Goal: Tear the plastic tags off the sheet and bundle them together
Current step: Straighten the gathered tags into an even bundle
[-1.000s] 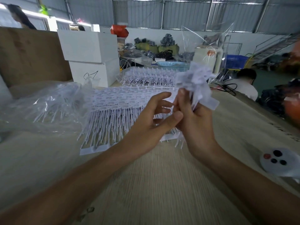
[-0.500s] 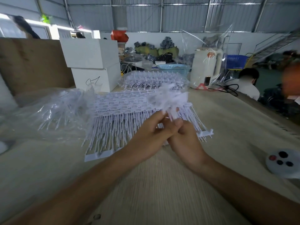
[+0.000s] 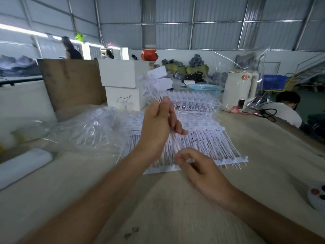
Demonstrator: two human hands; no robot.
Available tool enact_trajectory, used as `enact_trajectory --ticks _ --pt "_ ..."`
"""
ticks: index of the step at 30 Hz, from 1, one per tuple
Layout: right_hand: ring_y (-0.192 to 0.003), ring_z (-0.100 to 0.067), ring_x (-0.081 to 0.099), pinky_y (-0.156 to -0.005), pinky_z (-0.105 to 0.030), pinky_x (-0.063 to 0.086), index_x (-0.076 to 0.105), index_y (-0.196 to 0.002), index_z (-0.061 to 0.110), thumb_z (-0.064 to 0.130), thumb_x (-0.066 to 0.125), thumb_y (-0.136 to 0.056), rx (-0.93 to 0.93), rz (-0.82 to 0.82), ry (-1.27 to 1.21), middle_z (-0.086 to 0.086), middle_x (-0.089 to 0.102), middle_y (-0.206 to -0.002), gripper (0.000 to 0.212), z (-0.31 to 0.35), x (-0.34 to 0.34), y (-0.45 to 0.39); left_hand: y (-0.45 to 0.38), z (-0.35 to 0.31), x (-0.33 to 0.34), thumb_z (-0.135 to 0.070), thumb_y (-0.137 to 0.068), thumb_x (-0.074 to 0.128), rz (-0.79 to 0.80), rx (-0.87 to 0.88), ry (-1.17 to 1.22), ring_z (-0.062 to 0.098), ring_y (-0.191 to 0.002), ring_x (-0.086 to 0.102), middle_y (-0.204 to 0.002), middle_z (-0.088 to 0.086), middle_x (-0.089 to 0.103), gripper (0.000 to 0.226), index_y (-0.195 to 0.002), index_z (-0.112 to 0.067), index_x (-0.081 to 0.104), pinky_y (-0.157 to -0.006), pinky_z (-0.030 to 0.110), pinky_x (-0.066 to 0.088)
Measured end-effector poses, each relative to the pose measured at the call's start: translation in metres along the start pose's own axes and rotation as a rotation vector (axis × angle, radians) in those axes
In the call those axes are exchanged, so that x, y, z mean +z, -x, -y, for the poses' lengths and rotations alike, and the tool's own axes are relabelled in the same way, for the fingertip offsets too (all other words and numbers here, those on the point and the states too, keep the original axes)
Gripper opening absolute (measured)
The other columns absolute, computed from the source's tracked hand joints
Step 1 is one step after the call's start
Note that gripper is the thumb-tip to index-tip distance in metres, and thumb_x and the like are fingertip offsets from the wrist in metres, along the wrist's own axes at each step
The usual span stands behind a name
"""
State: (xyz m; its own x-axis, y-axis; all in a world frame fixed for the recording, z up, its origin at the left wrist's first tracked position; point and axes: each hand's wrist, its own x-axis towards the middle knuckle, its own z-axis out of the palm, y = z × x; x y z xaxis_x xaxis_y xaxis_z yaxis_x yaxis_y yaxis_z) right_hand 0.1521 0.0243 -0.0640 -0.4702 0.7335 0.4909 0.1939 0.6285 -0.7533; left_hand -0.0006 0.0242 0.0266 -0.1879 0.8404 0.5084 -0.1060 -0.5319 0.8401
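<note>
The left hand is raised above the table, its fingers and thumb curled round a bundle of torn-off tags. The thin stems run through the fist, and the white label ends fan out above the knuckles, blurred so that no print can be read. How many tags the bundle holds cannot be told.

The right hand is lower and nearer the camera, smeared by motion. Its fingers are curled inward at the near edge of the tag sheet; whether they pinch a tag or only touch the sheet's bottom strip cannot be told.

The sheet lies flat on the wooden table, label rows at its far side and long pins running toward the near strip. Its middle is hidden behind the left hand and wrist. Just beyond it lies another batch of tags under clear film.

To the left, a crumpled clear plastic bag holds more loose white pieces, hard to make out through the glare. Further left, a white roll-like object lies near the picture's edge. At the right edge, a round white thing with dark and red spots is cut off.

Behind stand two stacked white boxes, a brown board and a white kettle wrapped in clear film.
</note>
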Motion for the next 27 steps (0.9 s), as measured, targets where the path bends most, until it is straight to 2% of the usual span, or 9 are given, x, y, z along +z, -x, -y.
enact_trajectory --ticks 2,4,9,13,17,19,21,23,27 --pt "-0.06 -0.005 0.052 -0.057 -0.015 0.036 0.065 -0.108 0.027 0.025 0.06 -0.102 -0.084 0.098 0.199 0.016 0.062 -0.09 0.008 -0.007 0.0 0.009 -0.014 -0.019 -0.03 -0.028 -0.11 0.037 -0.103 0.014 -0.006 0.01 -0.04 0.028 -0.048 -0.009 0.033 0.037 -0.077 -0.015 0.045 -0.038 0.022 0.03" --pt "-0.072 -0.009 0.055 -0.064 -0.019 0.041 0.063 -0.113 0.031 0.031 0.058 -0.102 -0.156 0.161 0.371 0.023 0.057 -0.1 0.012 -0.011 0.0 0.014 -0.018 -0.033 -0.067 -0.028 -0.11 0.038 -0.173 0.018 -0.072 0.008 -0.04 0.019 -0.048 -0.01 0.028 0.036 -0.076 -0.017 0.047 -0.04 0.016 0.019" --pt "-0.077 -0.002 0.057 -0.07 -0.025 0.051 0.066 -0.114 0.025 0.026 0.055 -0.103 -0.347 0.321 0.536 0.018 0.057 -0.102 0.015 0.005 0.01 -0.007 0.009 -0.047 -0.153 -0.028 -0.109 0.038 -0.181 -0.18 -0.486 0.007 -0.038 0.019 -0.045 -0.009 0.029 0.037 -0.08 -0.012 0.055 -0.041 0.014 0.015" --pt "-0.069 -0.002 0.056 -0.065 -0.021 0.045 0.067 -0.113 0.024 0.029 0.063 -0.099 -0.35 0.244 0.514 0.013 0.06 -0.097 0.015 0.039 0.035 -0.074 0.034 -0.051 -0.204 -0.028 -0.108 0.04 -0.107 -0.37 -0.76 0.008 -0.038 0.024 -0.047 -0.006 0.033 0.037 -0.084 -0.008 0.059 -0.04 0.015 0.017" --pt "-0.096 -0.007 0.055 -0.078 -0.036 0.05 0.044 -0.137 0.036 0.059 0.067 -0.088 -0.247 0.244 0.616 0.011 0.051 -0.118 0.058 0.058 0.086 -0.141 0.047 -0.048 -0.245 -0.032 -0.107 0.042 0.057 -0.591 -0.967 0.011 -0.042 0.026 -0.048 -0.005 0.037 0.038 -0.087 -0.009 0.065 -0.042 0.02 0.017" --pt "-0.113 -0.018 0.052 -0.086 -0.042 0.05 0.032 -0.146 0.035 0.056 0.067 -0.09 -0.206 0.332 0.78 0.003 0.047 -0.132 0.069 0.055 0.111 -0.16 0.046 -0.042 -0.257 -0.03 -0.105 0.04 0.085 -0.702 -1.033 0.014 -0.043 0.028 -0.05 -0.004 0.039 0.038 -0.084 -0.013 0.067 -0.042 0.021 0.018" --pt "-0.113 -0.026 0.057 -0.085 -0.041 0.05 0.037 -0.144 0.032 0.034 0.062 -0.098 -0.177 0.329 0.822 -0.004 0.053 -0.132 0.053 0.044 0.127 -0.17 0.037 -0.035 -0.256 -0.025 -0.103 0.039 0.082 -0.778 -1.05 0.014 -0.039 0.029 -0.049 -0.003 0.039 0.037 -0.08 -0.013 0.065 -0.038 0.02 0.02" --pt "-0.101 -0.031 0.064 -0.077 -0.037 0.051 0.052 -0.133 0.027 0.017 0.052 -0.101 -0.112 0.171 0.695 -0.008 0.065 -0.118 0.034 0.037 0.133 -0.178 0.022 -0.026 -0.25 -0.019 -0.102 0.042 0.115 -0.761 -1.108 0.009 -0.036 0.034 -0.046 -0.008 0.042 0.034 -0.076 -0.015 0.062 -0.037 0.019 0.026" --pt "-0.083 -0.027 0.066 -0.068 -0.038 0.053 0.06 -0.114 0.02 0.023 0.047 -0.105 -0.163 -0.055 0.479 -0.006 0.071 -0.097 0.016 0.035 0.134 -0.178 -0.016 -0.004 -0.24 -0.003 -0.099 0.039 0.177 -0.802 -1.076 0.01 -0.031 0.028 -0.039 -0.005 0.042 0.03 -0.09 -0.006 0.068 -0.038 0.017 0.019"
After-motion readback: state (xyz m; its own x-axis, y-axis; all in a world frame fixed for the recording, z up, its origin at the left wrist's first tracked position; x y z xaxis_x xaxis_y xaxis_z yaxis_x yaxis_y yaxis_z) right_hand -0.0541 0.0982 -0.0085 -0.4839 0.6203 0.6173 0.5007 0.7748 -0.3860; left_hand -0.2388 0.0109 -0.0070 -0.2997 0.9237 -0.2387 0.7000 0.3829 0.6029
